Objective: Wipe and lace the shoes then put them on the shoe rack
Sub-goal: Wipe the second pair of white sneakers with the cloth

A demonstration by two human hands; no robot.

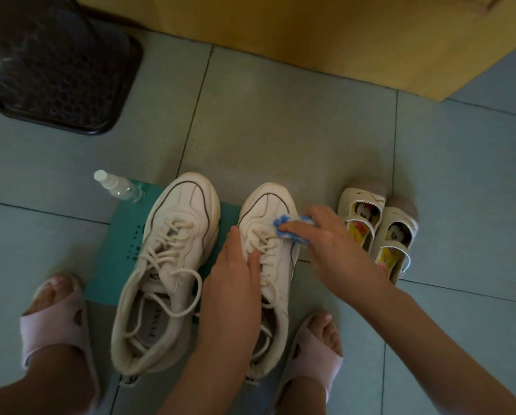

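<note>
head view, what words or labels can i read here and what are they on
"NO": tongue tag of the left sneaker; the rest is hidden by laces.
"FOX": insole of the same sneaker; the letters after it are unclear.
Dark print on the teal mat: too small to read.
Small shoes: cartoon pictures only, no readable text.

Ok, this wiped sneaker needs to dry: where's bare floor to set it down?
Bare grey tile lies beyond the white lace-up sneakers, bordered by the yellow wooden cabinet and black textured mat. More lies right of the small cream children's shoes. Crowded: the teal sheet with the clear spray bottle.
</note>
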